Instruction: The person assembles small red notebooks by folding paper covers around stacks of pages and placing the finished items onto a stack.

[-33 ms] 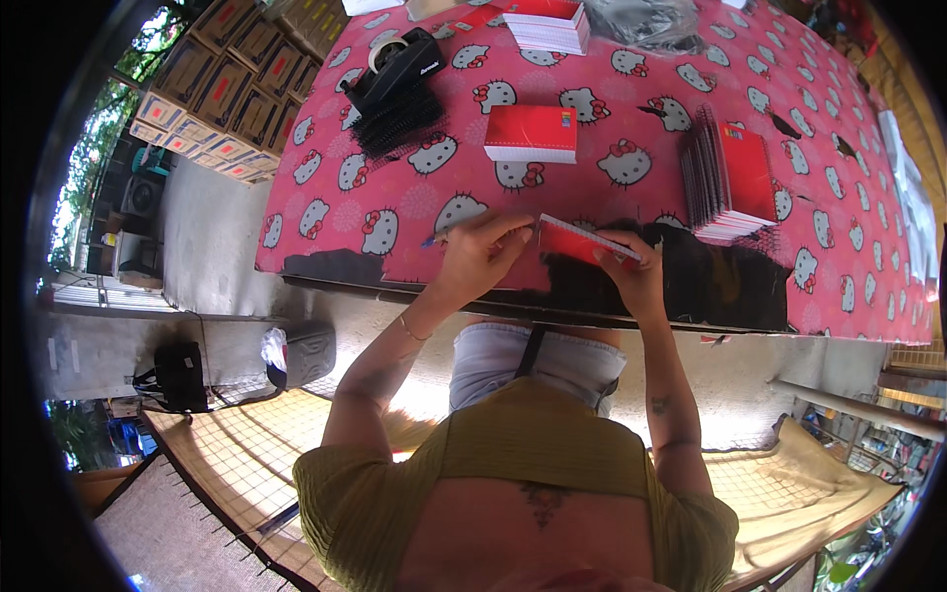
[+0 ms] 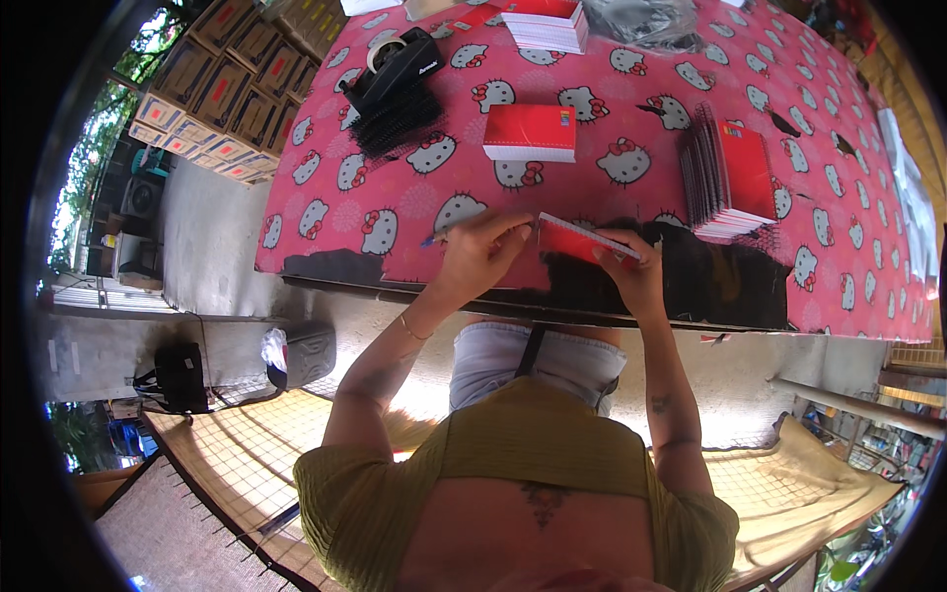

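My right hand (image 2: 636,271) is closed on a small red notebook (image 2: 569,242), thumb on its cover and fingers behind the edge. The notebook is tilted above the near table edge, its pale page edge facing up. My left hand (image 2: 483,252) is closed beside its left corner, fingertips pinched together. From behind that hand sticks out the blue end of a thin tool (image 2: 430,241); the rest is hidden by the fingers. Farther off lies a stack of red notebooks (image 2: 530,128). On the right, a pile of notebooks with black wire bindings (image 2: 735,178) stands close to my right hand.
The table has a pink patterned cover (image 2: 326,187) with a bare black strip (image 2: 710,286) along its front edge. A black tape dispenser (image 2: 404,69) sits back left, beside black binding wires (image 2: 395,120). Another notebook stack (image 2: 547,30) and clear plastic (image 2: 646,22) lie at the back. Cardboard boxes (image 2: 222,89) rise left.
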The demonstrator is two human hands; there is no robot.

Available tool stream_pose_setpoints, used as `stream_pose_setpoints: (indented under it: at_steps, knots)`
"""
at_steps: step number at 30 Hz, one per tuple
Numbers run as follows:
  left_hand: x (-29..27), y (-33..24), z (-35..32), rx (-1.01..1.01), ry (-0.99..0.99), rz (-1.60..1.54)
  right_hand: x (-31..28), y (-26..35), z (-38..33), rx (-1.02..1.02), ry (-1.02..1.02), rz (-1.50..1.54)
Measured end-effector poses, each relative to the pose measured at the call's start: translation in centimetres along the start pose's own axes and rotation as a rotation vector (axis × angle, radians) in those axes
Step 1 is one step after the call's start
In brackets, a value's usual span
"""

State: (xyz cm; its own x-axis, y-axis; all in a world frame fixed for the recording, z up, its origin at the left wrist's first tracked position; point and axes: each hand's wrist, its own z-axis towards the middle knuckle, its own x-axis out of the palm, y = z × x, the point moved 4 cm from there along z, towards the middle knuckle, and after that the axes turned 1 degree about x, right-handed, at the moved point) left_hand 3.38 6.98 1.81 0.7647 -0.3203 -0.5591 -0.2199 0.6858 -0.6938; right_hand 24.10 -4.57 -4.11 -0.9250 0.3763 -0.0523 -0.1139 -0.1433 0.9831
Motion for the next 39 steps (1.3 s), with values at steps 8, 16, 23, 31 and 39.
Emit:
stream_pose_setpoints:
  at_steps: [8, 16, 23, 31, 39]
  knots:
    - [-0.6, 1.8, 1.0, -0.077, 0.140, 0.171, 0.0, -0.2, -0.1, -0.009, 0.022, -0.017]
    - [-0.7, 0.4, 2.1, 0.042, 0.155, 0.041, -0.1, 0.6, -0.3, -0.017, 0.037, -0.038]
    - [0.4, 0.2, 2.0, 0.244, 0.293, 0.137, 0.2, -0.3, -0.5, 0.029, 0.075, 0.030]
    - [0.4, -1.0, 2.4, 0.341, 0.219, 0.183, -0.2, -0.7, -0.5, 0.074, 0.125, 0.048]
    - [0.7, -1.0, 2.5, 0.326, 0.262, 0.367, 0.0, 0.5, -1.2, 0.012, 0.093, 0.040]
